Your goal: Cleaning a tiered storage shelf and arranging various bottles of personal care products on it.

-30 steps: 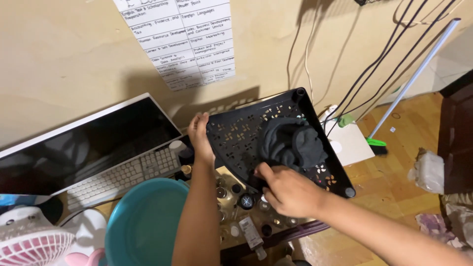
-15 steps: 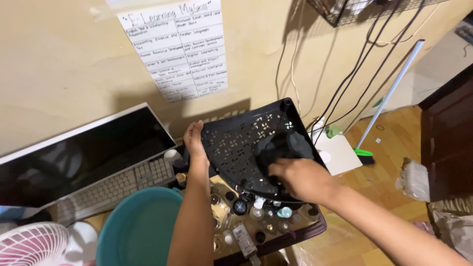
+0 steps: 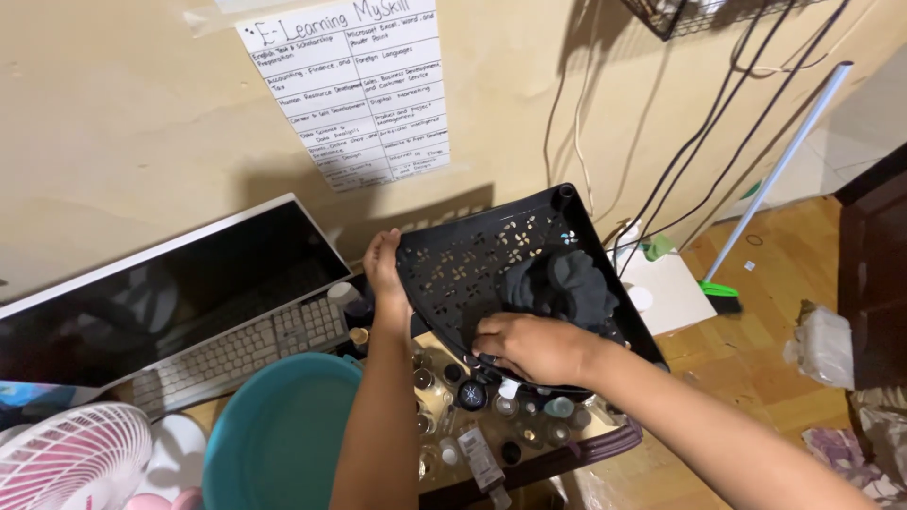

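My left hand (image 3: pixel 385 274) grips the left edge of a black perforated plastic shelf tray (image 3: pixel 468 269) and holds it tilted up above a lower shelf. My right hand (image 3: pixel 531 345) presses a dark grey cloth (image 3: pixel 559 283) against the tray's surface, near its right side. Under the tray stands a crowd of several small bottles and jars (image 3: pixel 482 416) on a dark shelf.
A monitor (image 3: pixel 161 283) and white keyboard (image 3: pixel 236 349) lie at left, with a teal basin (image 3: pixel 279 434) and a white fan (image 3: pixel 66 463) below. A paper chart (image 3: pixel 359 90) and cables (image 3: pixel 680 142) hang on the wall. A broom (image 3: pixel 765 189) leans at right.
My right hand has slid with the cloth from the tray's right part toward its lower middle. The tray stays held by my left hand. The camera has shifted slightly.
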